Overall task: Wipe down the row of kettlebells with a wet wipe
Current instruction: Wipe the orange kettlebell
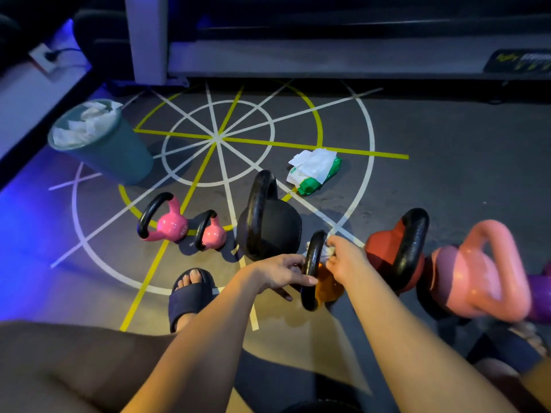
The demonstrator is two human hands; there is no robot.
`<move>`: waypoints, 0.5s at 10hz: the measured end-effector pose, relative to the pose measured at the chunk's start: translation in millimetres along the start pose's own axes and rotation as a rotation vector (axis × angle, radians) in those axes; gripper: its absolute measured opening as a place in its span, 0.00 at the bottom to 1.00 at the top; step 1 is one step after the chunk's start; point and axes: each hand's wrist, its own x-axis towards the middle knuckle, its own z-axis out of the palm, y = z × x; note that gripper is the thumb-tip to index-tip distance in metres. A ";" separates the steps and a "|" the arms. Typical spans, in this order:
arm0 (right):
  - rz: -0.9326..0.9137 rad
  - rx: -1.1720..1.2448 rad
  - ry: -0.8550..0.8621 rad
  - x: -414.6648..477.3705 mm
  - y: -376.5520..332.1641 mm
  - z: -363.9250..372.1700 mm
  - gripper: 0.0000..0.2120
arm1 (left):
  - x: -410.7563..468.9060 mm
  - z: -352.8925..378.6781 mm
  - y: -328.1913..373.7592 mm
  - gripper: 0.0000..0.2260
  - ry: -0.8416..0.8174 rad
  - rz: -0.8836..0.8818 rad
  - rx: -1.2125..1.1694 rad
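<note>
A row of kettlebells stands on the gym floor: two small pink ones point(167, 223) point(212, 232), a large black one point(269, 222), a small orange one point(326, 281) with a black handle, a red one point(396, 251), and a big pink one point(483, 275). My left hand point(281, 274) grips the orange kettlebell's black handle from the left. My right hand point(343, 256) pinches a white wet wipe point(328, 248) against the top of that same handle. The orange body is mostly hidden behind my hands.
A green pack of wet wipes point(316, 171) lies open on the floor behind the row. A teal bin point(110, 147) with used wipes stands at the left. My sandalled foot point(190, 293) is near the row. A purple object point(541, 296) shows at the right edge.
</note>
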 end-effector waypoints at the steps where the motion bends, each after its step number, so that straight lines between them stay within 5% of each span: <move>1: -0.017 -0.071 -0.002 -2.5 11.6 -5.7 0.04 | -5.2 -0.1 -7.6 0.18 -0.015 -0.018 0.031; 4: -0.017 -0.183 -0.053 -18.1 8.5 18.6 0.19 | -20.0 -9.3 -20.1 0.09 0.014 0.025 0.145; 5: -0.030 -0.160 0.004 -23.2 7.1 22.8 0.16 | -20.8 -15.8 -26.8 0.15 0.048 0.042 0.186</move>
